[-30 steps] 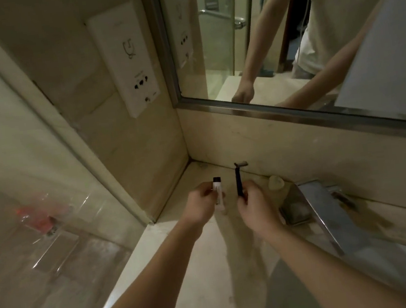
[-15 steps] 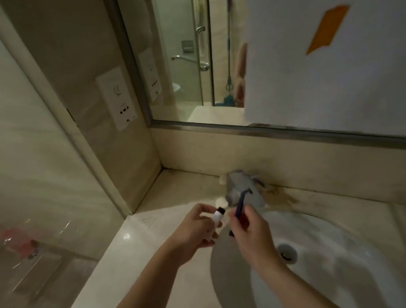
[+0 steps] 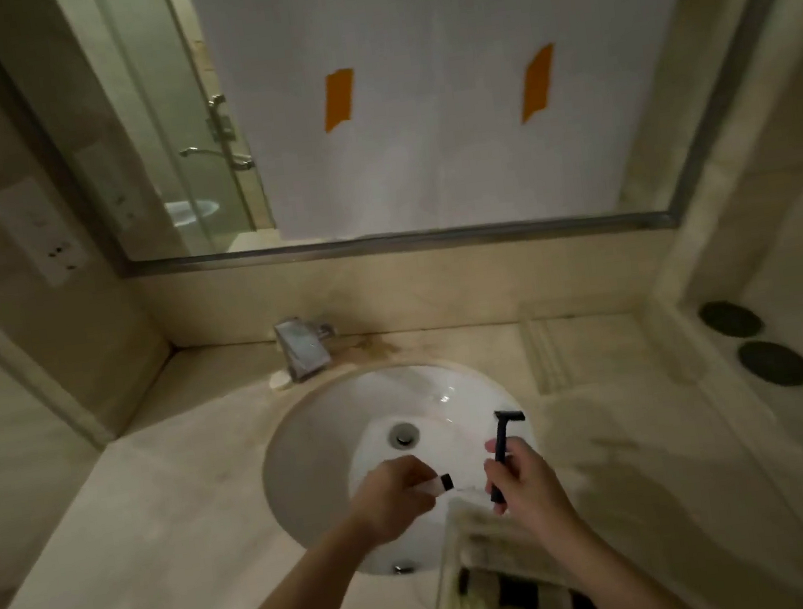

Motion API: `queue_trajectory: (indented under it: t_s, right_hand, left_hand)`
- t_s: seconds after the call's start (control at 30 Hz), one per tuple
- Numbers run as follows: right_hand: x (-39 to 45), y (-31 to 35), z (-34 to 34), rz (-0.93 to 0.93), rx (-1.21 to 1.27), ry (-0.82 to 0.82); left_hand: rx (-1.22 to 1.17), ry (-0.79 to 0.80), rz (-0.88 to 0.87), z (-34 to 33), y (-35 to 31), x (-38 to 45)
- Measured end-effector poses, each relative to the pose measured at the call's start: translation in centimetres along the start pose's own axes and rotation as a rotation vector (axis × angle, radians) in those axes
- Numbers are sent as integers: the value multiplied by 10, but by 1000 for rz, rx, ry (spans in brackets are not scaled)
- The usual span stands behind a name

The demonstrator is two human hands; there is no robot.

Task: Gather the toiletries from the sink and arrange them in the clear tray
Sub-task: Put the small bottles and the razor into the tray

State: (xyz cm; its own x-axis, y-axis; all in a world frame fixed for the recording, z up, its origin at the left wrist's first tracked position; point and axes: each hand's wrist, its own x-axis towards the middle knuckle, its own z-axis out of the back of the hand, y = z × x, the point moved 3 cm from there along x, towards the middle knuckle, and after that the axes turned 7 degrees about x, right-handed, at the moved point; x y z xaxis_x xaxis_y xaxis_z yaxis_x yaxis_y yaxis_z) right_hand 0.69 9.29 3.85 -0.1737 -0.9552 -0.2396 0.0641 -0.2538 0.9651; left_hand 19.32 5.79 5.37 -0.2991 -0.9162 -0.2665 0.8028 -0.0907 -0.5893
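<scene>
Sink basin [image 3: 319, 471] at centre; clear tray [image 3: 478, 578] at 6 o'clock. Left hand [image 3: 393, 500] pinches small black-capped tube [image 3: 439, 484]; right hand [image 3: 525, 481] grips razor [image 3: 502, 438] upright. Carrying step, seemingly; next, lower both into tray.

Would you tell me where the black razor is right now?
In the head view, the black razor is gripped upright in the right hand, over the sink basin's right side, just above the clear tray.

A bathroom: a white sink [image 3: 335, 444] set in a marble worktop [image 3: 153, 527], a chrome tap [image 3: 303, 349], a wall mirror [image 3: 156, 132] reflecting a glass shower door [image 3: 197, 142].
</scene>
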Motion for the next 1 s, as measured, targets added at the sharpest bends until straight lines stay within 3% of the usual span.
queue_trajectory:
  t_s: [0.37, 0.7, 1.0]
  right_hand:
    - [-63, -37, 105, -45, -84, -70]
    - [-84, -66, 120, -96, -222, 12]
    - [-93, -78, 118, -32, -497, 103]
  left_hand:
    - [437, 159, -191, -93, -43, -36]
    - [603, 159, -392, -127, -36, -57]
    - [651, 85, -388, -131, -31, -59]
